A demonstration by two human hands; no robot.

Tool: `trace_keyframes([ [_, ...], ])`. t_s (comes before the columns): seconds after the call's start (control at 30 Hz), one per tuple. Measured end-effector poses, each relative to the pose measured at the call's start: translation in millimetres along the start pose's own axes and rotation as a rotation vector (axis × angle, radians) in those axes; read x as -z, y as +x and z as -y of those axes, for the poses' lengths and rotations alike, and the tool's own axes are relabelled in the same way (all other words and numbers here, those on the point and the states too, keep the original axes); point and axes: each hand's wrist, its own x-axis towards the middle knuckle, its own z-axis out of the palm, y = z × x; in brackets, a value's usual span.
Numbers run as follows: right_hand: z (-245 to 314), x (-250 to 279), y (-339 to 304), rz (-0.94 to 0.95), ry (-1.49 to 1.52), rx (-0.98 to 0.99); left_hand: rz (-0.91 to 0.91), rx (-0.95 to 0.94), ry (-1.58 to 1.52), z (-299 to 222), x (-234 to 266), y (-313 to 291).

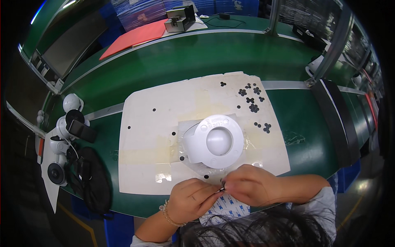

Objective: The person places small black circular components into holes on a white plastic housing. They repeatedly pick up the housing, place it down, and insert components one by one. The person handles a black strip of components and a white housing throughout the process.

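Observation:
My left hand (pixel 192 199) and my right hand (pixel 252 186) meet at the near edge of a pale board (pixel 144 156). Fingertips of both are pinched together on a small black pad (pixel 223 188), mostly covered by the fingers. Under the hands lies a white sheet with blue print (pixel 230 209). Just beyond them a white ring-shaped plastic base (pixel 236 142) rests on a clear plastic bag (pixel 185 125). One loose black round pad (pixel 206 177) sits between the base and my left hand.
Clusters of black round pads (pixel 254 108) dot the board's far right. White cameras (pixel 61 127) and a black pouch (pixel 94 177) stand at the left of the green table (pixel 304 119). At right lies a long black strip (pixel 337 123); a metal box (pixel 177 24) is at the back.

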Motion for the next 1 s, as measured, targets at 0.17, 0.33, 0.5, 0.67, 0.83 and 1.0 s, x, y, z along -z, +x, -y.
trace_keyframes([
  [0.17, 6, 18, 7, 0.258, 0.142, -0.097, -0.036, -0.005, 0.016, 0, 0, -2],
  [0.33, 2, 19, -3, 0.217, 0.034, 0.239, -0.037, -0.003, 0.009, 1, -2, 0],
  [0.5, 4, 29, 3, 0.020, 0.105, -0.072, -0.071, -0.042, 0.076, 0, 3, -2],
  [0.67, -24, 41, 41, -0.212, 0.374, -0.294, -0.176, 0.042, 0.166, -4, -1, 3],
  [0.83, -37, 42, 59, -0.201, 0.459, -0.425, -0.108, -0.005, 0.186, 8, -4, -3],
  [1.0, -35, 41, 55, -0.188, 0.482, -0.437, -0.080, -0.016, 0.227, 5, -1, -6],
])
